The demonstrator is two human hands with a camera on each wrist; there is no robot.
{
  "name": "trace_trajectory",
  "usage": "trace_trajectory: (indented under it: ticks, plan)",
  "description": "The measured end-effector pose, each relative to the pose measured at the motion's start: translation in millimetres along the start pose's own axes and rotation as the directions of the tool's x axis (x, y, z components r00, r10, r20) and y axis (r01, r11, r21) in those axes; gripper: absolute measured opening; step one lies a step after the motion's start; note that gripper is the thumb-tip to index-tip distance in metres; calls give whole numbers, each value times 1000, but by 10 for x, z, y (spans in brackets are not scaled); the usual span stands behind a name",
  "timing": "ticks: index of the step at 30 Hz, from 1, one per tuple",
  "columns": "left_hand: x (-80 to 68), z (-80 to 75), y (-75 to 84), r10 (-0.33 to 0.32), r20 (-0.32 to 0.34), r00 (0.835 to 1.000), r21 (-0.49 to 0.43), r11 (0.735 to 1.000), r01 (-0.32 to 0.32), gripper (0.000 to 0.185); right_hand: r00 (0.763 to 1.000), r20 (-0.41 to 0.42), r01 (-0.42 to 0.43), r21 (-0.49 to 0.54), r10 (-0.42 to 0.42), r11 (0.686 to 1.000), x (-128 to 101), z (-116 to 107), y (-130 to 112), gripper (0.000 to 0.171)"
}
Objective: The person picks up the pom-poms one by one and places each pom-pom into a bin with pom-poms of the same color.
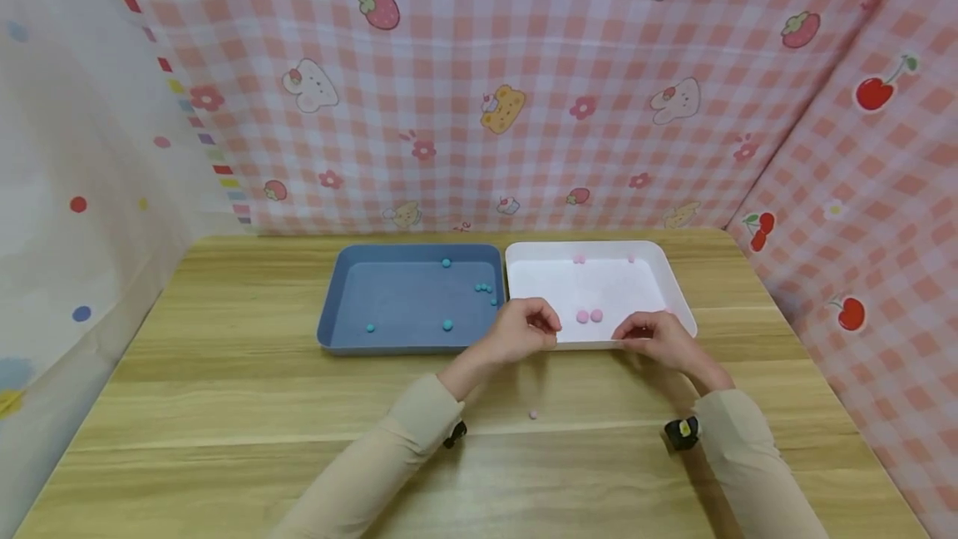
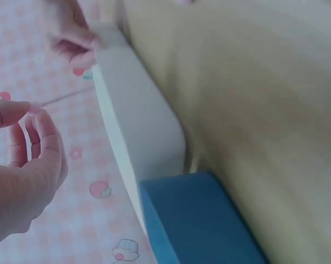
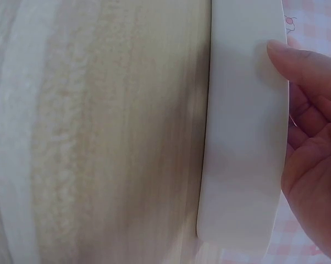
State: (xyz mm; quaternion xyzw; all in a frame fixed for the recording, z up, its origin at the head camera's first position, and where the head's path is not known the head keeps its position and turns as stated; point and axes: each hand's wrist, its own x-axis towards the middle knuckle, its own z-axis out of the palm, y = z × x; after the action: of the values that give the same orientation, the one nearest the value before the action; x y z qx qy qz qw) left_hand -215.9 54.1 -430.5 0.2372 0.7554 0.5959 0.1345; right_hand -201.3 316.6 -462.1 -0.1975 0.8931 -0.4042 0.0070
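A white tray (image 1: 606, 285) holds several small pink balls, including two larger ones (image 1: 596, 316) near its front wall. My left hand (image 1: 524, 329) is over the tray's front left corner. In the left wrist view, its thumb and forefinger pinch a tiny pink ball (image 2: 34, 108), mostly covered by the fingertips. At the front right of the tray, my right hand (image 1: 659, 338) grips the rim. The right wrist view has the thumb (image 3: 297, 63) against the outer wall and the other fingers behind it, partly hidden. One pink ball (image 1: 533, 415) lies on the table before the tray.
A blue-grey tray (image 1: 404, 289) stands directly left of the white one, with several teal balls (image 1: 447, 325) scattered inside. Both trays sit on a wooden table (image 1: 247, 406). Checked pink cloth (image 1: 449, 173) hangs behind and at the right.
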Motion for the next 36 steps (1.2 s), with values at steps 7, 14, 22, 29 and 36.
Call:
trace_trajectory:
  ticks: [7, 14, 22, 29, 36]
  plan:
    - [298, -2, 27, -5, -104, 995, -10, 1000, 4, 9, 1000, 0, 16, 50, -16, 999, -4, 1, 79, 6]
    - [565, 23, 30, -97, -243, 965, -77, 994, 80, 8, 999, -12, 44, 32, -44, 999, 7, 15, 93, 7]
    - [735, 32, -34, -152, -331, 931, -105, 987, 124, 8, 1000, -10, 17, 26, -17, 1000, 4, 10, 100, 5]
    - [717, -15, -63, -129, -349, 928, -84, 991, 106, 8, 1000, -12, 23, 18, -23, 1000, 9, 7, 89, 7]
    - [613, -58, -45, -133, -303, 944, -74, 991, 116, 8, 1000, -5, 15, 7, -15, 1000, 6, 10, 93, 5]
